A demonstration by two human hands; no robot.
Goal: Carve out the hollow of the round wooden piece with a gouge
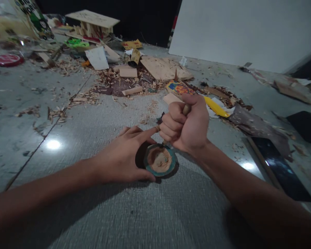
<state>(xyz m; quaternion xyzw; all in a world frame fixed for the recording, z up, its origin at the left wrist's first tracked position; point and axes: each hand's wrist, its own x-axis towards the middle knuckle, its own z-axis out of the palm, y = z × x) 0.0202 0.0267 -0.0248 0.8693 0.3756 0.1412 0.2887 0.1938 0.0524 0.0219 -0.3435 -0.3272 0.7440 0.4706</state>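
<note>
A small round wooden bowl (160, 159) with a blue-green rim and a rough, hollowed inside stands on the grey floor mat. My left hand (126, 152) curves around its left side, thumb at the near edge and index finger stretched toward the tool by my right hand. In a fist, my right hand (186, 122) grips a carving tool (187, 109) by its wooden handle. The tool points down, and its lower end meets the bowl's far rim. The tool's tip is too small and dark to make out clearly.
Wood shavings (142, 91) and wood scraps lie beyond my hands. A yellow-handled tool (216, 107) rests behind my right hand, and a dark phone (280, 166) lies at right. A flat board (164, 67) and a red lid (7, 59) are farther back.
</note>
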